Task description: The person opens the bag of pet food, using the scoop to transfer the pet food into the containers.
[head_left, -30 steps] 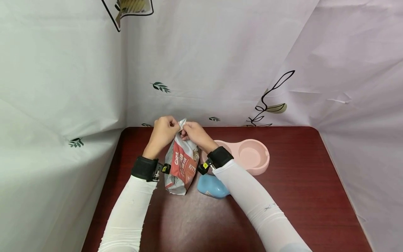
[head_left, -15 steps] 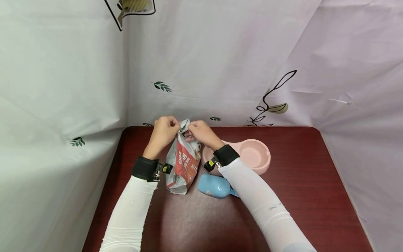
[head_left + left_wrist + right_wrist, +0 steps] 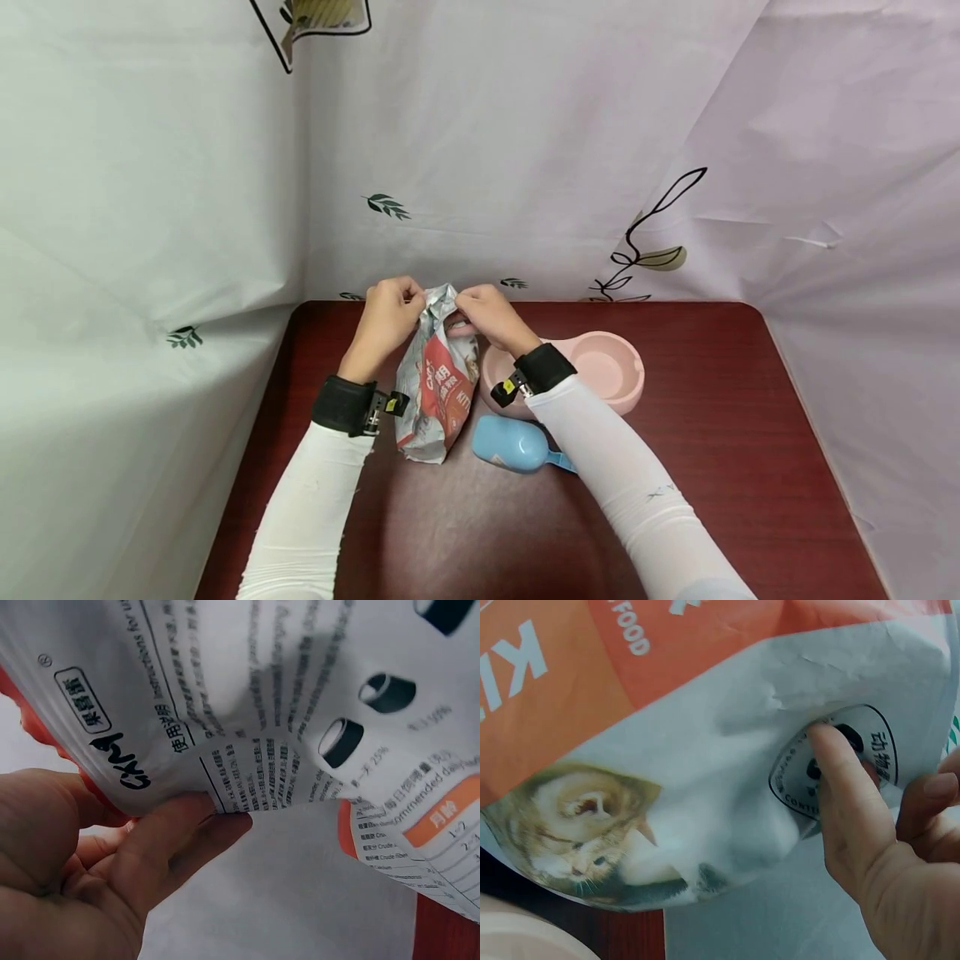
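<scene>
Left hand [image 3: 388, 310]: you pinch the food bag [image 3: 442, 379] at the left end of its top edge, fingers curled.
Right hand [image 3: 492, 318]: you pinch the same edge at its right end; in the right wrist view one fingertip rests on the black-outlined label [image 3: 791, 784].
Bag to hands: its top lies directly between your two hands, at the far end; neither hand is nearer, since both touch it.
Bag's long axis: base toward you, top away, slanting slightly right; whether it stands or leans, you cannot tell.
Top edge's line: it spans from hand to hand, so any parting of it seems to turn on left against right, across the long axis. How far the mouth is parted, you cannot tell.
Blue scoop [image 3: 510, 443]: just right of the bag's base, its handle pointing right, toward your right sleeve [image 3: 630, 483].
Pink double bowl [image 3: 600, 371]: right of the bag, beyond the scoop, partly behind your right wrist; your right hand is the nearer one.
Table [image 3: 720, 467]: dark red, beneath everything.
Pale cloth [image 3: 495, 150]: behind the table's far edge.
</scene>
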### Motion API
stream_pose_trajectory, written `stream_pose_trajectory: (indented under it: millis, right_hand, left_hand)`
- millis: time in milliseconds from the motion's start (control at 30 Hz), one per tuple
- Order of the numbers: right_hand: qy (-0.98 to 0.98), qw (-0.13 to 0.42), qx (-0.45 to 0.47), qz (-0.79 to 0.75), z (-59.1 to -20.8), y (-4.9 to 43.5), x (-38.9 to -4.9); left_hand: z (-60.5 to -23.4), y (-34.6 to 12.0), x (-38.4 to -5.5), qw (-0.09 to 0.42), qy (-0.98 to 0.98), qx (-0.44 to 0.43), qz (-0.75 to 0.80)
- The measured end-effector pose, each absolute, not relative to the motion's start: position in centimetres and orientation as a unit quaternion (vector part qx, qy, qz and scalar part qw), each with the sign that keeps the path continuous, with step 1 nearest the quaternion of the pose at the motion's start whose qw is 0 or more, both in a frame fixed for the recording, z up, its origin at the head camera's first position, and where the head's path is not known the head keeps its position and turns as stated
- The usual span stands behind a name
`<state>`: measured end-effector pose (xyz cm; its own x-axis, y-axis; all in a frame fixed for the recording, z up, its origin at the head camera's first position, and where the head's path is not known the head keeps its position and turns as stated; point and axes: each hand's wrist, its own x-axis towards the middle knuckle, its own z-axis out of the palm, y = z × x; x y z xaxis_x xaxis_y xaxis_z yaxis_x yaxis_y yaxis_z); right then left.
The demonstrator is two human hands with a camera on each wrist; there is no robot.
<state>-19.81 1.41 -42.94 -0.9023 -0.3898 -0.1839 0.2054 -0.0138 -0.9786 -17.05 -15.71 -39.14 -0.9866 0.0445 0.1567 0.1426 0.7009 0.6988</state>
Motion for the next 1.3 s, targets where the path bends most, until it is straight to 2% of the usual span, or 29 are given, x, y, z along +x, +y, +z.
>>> stream_pose_trajectory:
  millis: [100,300,433,600,800,967,1133,1300]
  right_hand:
    - [0.693,0.192,-0.072,-0.691,-43.0,1.3,-19.6]
    - [0.725,0.188,-0.071,-0.659,-42.7,0.9,-18.9]
    - [0.782,0.189,-0.083,-0.588,-42.0,0.7,-18.1]
    - [0.833,0.186,-0.138,-0.502,-41.1,0.5,-17.1]
    - [0.833,0.181,-0.159,-0.498,-40.6,0.6,-16.6]
    - [0.824,0.203,-0.153,-0.507,-40.5,1.0,-16.2]
    - [0.795,0.235,-0.11,-0.549,-40.4,1.4,-15.9]
    - [0.779,0.24,-0.092,-0.572,-40.8,1.6,-15.8]
  left_hand:
    - [-38.8,-15.5,-16.8,0.028,-0.926,-0.051,-0.372]
    - [-37.9,-15.8,-15.8,-0.116,-0.919,-0.063,-0.373]
    - [-37.4,-16.0,-15.3,-0.173,-0.894,-0.069,-0.407]
    - [-37.2,-15.8,-14.8,-0.18,-0.882,-0.07,-0.431]
    - [-37.4,-15.8,-14.5,-0.167,-0.878,-0.096,-0.437]
    - [-37.5,-15.5,-14.2,-0.167,-0.883,-0.1,-0.428]
    - [-37.7,-15.4,-13.7,-0.158,-0.889,-0.079,-0.423]
    - [-37.9,-15.4,-13.3,-0.142,-0.896,-0.056,-0.418]
